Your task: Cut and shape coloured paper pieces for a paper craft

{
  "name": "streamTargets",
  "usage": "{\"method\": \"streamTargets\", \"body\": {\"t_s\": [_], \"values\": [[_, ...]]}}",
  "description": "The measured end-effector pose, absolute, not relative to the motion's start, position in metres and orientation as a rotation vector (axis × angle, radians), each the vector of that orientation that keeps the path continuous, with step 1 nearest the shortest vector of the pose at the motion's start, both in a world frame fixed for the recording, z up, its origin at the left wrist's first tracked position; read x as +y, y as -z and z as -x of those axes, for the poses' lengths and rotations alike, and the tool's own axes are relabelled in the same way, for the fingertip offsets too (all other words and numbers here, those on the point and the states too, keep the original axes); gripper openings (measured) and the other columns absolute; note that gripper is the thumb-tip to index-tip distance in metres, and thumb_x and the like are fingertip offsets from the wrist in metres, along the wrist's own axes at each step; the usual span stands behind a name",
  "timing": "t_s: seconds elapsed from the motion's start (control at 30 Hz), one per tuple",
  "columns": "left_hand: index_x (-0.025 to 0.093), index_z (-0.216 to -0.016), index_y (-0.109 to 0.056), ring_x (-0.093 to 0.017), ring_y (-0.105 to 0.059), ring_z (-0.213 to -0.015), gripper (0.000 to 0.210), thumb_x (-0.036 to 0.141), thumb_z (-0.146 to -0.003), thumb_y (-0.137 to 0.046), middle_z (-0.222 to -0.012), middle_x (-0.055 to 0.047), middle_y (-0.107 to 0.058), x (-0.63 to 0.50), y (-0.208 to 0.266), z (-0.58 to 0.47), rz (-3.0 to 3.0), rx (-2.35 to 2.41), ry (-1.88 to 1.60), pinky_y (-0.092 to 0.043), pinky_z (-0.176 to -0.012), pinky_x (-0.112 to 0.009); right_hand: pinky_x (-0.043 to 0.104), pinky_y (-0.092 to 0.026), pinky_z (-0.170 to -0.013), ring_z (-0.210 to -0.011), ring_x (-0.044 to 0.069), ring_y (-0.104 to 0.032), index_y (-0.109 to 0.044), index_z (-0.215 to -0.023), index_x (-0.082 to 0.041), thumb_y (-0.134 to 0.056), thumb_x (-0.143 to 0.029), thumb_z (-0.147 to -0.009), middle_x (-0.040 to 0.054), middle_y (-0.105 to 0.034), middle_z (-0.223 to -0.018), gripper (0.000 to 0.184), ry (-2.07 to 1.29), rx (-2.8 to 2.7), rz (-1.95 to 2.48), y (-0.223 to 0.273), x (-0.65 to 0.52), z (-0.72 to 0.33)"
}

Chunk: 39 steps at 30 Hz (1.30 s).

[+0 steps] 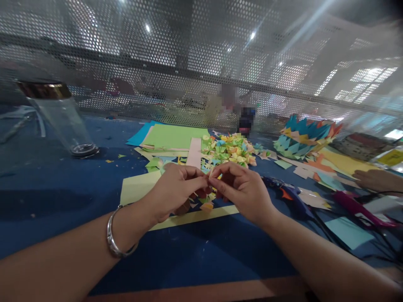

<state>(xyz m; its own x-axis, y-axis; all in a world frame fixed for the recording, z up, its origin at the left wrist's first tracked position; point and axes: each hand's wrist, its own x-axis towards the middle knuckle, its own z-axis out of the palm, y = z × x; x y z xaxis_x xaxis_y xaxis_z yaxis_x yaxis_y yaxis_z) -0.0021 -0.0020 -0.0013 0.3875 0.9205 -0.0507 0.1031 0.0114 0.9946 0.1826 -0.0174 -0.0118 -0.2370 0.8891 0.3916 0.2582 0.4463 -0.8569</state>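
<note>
My left hand (179,189), with a silver bracelet on its wrist, and my right hand (247,191) meet above the middle of the table. Fingertips of both hands pinch a small pale piece of paper (210,173), mostly hidden by the fingers. Below them lie small paper scraps, among them an orange one (207,206), and a pale yellow paper strip (197,217). Partly under my left hand is a pale yellow sheet (136,187). Just beyond my fingers are a pink paper strip (194,153) and a heap of small folded paper pieces (234,152) in several colours.
A green paper stack (173,136) lies behind. At left stands a glass bottle (61,121). On the right are a spiky paper bowl (307,138), a blue corded tool (297,201), a magenta tool (355,207) and another person's hand (378,180). A perforated screen (151,67) closes the back.
</note>
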Motion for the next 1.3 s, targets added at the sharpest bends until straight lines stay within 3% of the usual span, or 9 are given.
{"method": "streamTargets", "body": {"t_s": [0.2,0.4,0.6,0.83,1.03,1.3], "values": [[0.013,-0.067,-0.067,-0.011,-0.058,-0.061,0.021,0.029,-0.082,-0.064,-0.068,-0.004,-0.066,-0.0021,-0.0014,0.0002,-1.274,0.947,-0.759,-0.041,-0.057,-0.023,0.023,-0.047,-0.048,-0.051,0.009,-0.056,-0.067,-0.090,-0.018,-0.071,-0.036,-0.088,-0.0028,-0.060,-0.063,0.018,-0.859,-1.707,1.040,0.0110,-0.0166,-0.1834],[0.014,-0.070,-0.068,-0.012,-0.058,-0.065,0.019,0.029,-0.082,-0.066,-0.070,-0.004,-0.066,-0.0065,-0.0014,0.0007,-1.307,0.917,-0.767,-0.044,-0.063,-0.026,0.021,-0.045,-0.046,-0.050,0.007,-0.055,-0.062,-0.089,-0.018,-0.077,-0.033,-0.082,-0.0036,-0.061,-0.070,0.022,-0.967,-1.617,0.977,0.0109,-0.0148,-0.1819],[0.018,-0.082,-0.070,-0.009,-0.052,-0.053,0.023,0.041,-0.082,-0.069,-0.073,-0.004,-0.065,-0.0066,-0.0004,0.0046,-1.382,0.950,-0.689,-0.028,-0.046,-0.022,0.020,-0.045,-0.044,-0.051,0.006,-0.052,-0.059,-0.091,-0.020,-0.079,-0.028,-0.079,-0.0034,-0.062,-0.077,0.024,-0.995,-1.564,0.940,0.0138,-0.0137,-0.1822],[0.017,-0.084,-0.068,-0.004,-0.035,-0.041,0.025,0.042,-0.085,-0.067,-0.066,0.000,-0.061,-0.0056,-0.0006,0.0059,-1.544,0.995,-0.681,-0.023,-0.042,-0.021,0.020,-0.045,-0.046,-0.051,0.005,-0.055,-0.059,-0.093,-0.019,-0.080,-0.026,-0.078,-0.0029,-0.064,-0.080,0.027,-0.989,-1.580,0.943,0.0124,-0.0127,-0.1835],[0.017,-0.077,-0.065,-0.004,-0.037,-0.040,0.022,0.037,-0.085,-0.065,-0.065,-0.001,-0.063,-0.0070,-0.0031,0.0061,-1.572,1.013,-0.678,-0.023,-0.040,-0.019,0.020,-0.047,-0.045,-0.051,0.006,-0.055,-0.058,-0.095,-0.019,-0.078,-0.034,-0.081,-0.0013,-0.065,-0.081,0.028,-0.957,-1.612,0.971,0.0103,-0.0137,-0.1832],[0.017,-0.069,-0.062,-0.005,-0.037,-0.040,0.027,0.039,-0.084,-0.065,-0.059,0.000,-0.058,-0.0088,-0.0080,0.0048,-1.595,1.041,-0.675,-0.024,-0.040,-0.020,0.019,-0.046,-0.044,-0.049,0.005,-0.054,-0.060,-0.094,-0.019,-0.079,-0.030,-0.080,-0.0020,-0.064,-0.081,0.026,-0.978,-1.591,0.954,0.0111,-0.0133,-0.1854]]}}
